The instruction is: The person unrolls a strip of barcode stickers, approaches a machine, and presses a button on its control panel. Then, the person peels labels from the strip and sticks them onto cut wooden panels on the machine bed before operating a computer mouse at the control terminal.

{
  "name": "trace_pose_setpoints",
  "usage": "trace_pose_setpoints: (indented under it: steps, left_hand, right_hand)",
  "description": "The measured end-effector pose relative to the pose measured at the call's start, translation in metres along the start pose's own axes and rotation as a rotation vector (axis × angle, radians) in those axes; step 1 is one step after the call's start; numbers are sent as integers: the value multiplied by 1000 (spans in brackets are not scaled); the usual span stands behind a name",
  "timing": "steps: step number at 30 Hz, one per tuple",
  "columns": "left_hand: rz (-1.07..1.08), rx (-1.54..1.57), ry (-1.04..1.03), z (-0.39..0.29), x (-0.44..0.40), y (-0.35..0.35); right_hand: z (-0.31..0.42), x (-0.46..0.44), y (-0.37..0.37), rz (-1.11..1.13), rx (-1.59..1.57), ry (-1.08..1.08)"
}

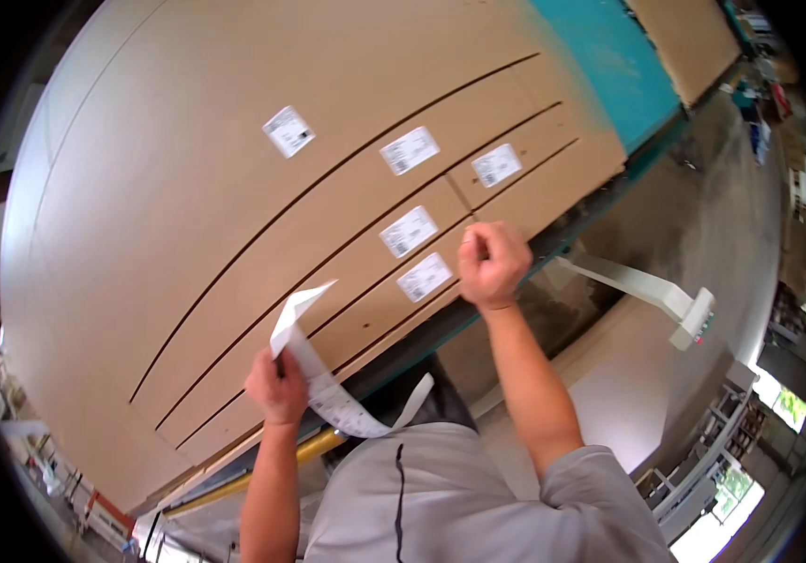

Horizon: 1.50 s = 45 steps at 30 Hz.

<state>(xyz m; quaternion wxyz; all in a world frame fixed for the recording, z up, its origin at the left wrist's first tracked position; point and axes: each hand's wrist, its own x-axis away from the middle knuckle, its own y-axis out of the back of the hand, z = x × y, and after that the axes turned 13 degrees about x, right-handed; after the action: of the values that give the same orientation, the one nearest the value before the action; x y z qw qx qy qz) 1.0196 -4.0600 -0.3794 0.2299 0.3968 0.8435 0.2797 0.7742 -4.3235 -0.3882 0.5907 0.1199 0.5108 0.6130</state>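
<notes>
White printed paper label strip (335, 402): pinched in left hand (276, 385), upper end over flat brown panels (225, 178), remainder curling past their near edge. Judged light, limp, easily creased; grip by side edges. Right hand (495, 263) curled nearly closed, contents indiscernible.

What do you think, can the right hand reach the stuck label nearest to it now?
Probably yes. The right hand is close beside that label, with only bare cardboard visible between them. The left hand, holding the label strip, is off to the other side and does not block the way.
</notes>
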Motion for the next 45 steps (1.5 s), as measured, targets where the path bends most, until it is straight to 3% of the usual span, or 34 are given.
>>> trace_pose_setpoints:
  steps: [21,25,26,27,32,35,37,39,41,43,45]
  left_hand:
    - [-47,63,5,-6,2,11]
    - [-118,456,217,-17,14,32]
    - [-117,629,366,-28,23,48]
    - [-178,721,355,-22,38,49]
    - [-276,745,594,-20,133,115]
    - [-424,743,653,-13,201,157]
    - [-512,704,671,-3,252,180]
    - [-586,674,698,5,303,196]
    - [-802,742,679,10,351,212]
    - [-852,698,678,5,398,235]
    - [-947,748,742,-5,446,252]
  right_hand:
    - [-12,20,-13,-22,94,-5]
    - [-23,22,-17,23,107,13]
    - [-21,22,-16,26,115,10]
    - [-19,21,-15,28,122,9]
    - [-17,21,-15,57,222,-66]
    - [-19,20,-24,103,30,-119]
    - [30,41,-14,58,-65,-71]
    - [82,74,-22,48,-229,111]
    - [176,131,-9,228,-361,185]
    - [283,204,22,485,-630,308]
    - [359,279,43,978,-915,297]
